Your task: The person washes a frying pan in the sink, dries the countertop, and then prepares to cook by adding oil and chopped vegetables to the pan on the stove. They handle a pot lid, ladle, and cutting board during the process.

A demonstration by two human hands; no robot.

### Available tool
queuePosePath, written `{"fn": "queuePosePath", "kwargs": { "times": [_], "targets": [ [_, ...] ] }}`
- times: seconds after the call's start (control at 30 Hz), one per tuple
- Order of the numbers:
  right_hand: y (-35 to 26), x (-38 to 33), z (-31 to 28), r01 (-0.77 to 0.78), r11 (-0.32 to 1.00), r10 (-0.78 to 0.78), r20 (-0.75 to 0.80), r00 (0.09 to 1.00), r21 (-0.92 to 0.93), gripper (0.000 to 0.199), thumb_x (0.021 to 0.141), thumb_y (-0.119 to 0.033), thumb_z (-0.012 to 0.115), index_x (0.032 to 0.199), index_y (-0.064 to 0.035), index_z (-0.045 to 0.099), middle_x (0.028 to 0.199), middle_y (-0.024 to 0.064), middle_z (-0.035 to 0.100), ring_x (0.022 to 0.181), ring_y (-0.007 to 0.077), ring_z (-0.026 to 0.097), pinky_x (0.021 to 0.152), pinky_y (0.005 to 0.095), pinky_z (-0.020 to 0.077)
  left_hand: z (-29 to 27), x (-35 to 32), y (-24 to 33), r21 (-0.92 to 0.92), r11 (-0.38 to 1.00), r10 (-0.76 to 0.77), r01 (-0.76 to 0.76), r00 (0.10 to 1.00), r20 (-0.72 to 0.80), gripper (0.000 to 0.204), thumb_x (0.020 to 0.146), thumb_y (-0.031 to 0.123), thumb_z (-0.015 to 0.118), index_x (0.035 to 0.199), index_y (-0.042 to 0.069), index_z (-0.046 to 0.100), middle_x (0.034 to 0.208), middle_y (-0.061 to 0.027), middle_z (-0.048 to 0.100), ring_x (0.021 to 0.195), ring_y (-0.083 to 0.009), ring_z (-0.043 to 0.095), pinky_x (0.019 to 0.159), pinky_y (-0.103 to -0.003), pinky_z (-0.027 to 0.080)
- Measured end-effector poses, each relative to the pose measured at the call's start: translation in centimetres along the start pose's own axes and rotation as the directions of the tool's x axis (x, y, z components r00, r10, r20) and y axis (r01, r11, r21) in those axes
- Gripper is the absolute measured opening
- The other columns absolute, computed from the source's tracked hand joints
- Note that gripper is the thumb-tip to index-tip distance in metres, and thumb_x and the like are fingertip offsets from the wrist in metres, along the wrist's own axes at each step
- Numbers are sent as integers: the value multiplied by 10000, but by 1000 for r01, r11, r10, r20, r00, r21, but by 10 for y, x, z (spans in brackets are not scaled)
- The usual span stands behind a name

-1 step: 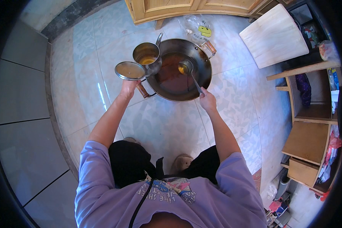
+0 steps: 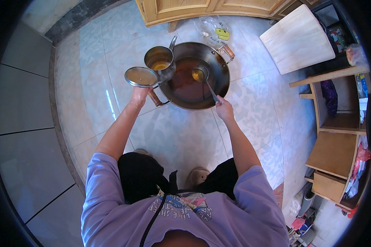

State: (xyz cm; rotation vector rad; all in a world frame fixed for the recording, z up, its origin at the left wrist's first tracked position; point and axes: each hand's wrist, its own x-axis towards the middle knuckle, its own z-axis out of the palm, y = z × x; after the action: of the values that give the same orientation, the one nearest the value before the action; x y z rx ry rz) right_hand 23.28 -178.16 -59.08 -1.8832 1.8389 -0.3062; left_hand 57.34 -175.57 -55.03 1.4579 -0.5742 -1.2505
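- The ladle [image 2: 198, 75] is nudged slightly, grasped by the right hand [image 2: 224, 108] over the wok [image 2: 221, 78]; ladling seems barely advanced.
- The left hand [image 2: 139, 95] is half hidden beneath the round lid [image 2: 141, 76], beside the metal pot [image 2: 166, 75]; its grasp cannot be told.

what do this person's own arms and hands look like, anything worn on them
Loose, light purple short sleeves end near the elbows. Both forearms are bare below that, with no watch or bracelet showing. The left grip and right grip are bare hands, ungloved; finer details are too small to tell.
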Motion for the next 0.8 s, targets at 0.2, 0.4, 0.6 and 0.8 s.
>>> {"fn": "queuePosePath", "kwargs": {
  "times": [0.2, 0.4, 0.6, 0.8],
  "targets": [
    [-9, 1, 0, -584, 479, 228, 549, 804, 656, 372, 839, -146, 441, 1205, -82, 448, 602, 44, 491, 366, 104, 365, 331, 253, 274, 0, -2, 1, -6, 999, 34, -34, 999, 27, 169, 814, 127, 507, 981, 97, 514, 866, 3, 513, 736, -91, 464, 623, -250, 416],
    [-15, -2, -31, -652, 290, 106, 653, 750, 701, 388, 839, -123, 450, 1224, -86, 418, 572, 22, 455, 353, 76, 324, 316, 220, 227, 3, -4, 2, 5, 997, 74, -74, 997, 19, 159, 802, 100, 508, 959, 83, 521, 849, 0, 521, 734, -94, 468, 616, -249, 413],
    [-19, 1, -74, -601, 394, 123, 608, 784, 695, 369, 837, -132, 463, 1202, -82, 445, 577, 20, 457, 342, 70, 315, 306, 221, 221, 4, -2, 2, 77, 995, 53, -57, 997, 54, 187, 810, 170, 515, 980, 93, 523, 882, -6, 538, 758, -99, 480, 648, -265, 420],
    [-40, 3, -139, -576, 470, 119, 598, 793, 669, 375, 833, -133, 471, 1203, -72, 445, 582, 15, 466, 334, 61, 297, 301, 211, 212, 9, 3, -2, 114, 993, 30, -41, 994, 101, 168, 810, 112, 477, 965, 82, 533, 847, 8, 528, 729, -81, 459, 639, -244, 407]
  ]
}}
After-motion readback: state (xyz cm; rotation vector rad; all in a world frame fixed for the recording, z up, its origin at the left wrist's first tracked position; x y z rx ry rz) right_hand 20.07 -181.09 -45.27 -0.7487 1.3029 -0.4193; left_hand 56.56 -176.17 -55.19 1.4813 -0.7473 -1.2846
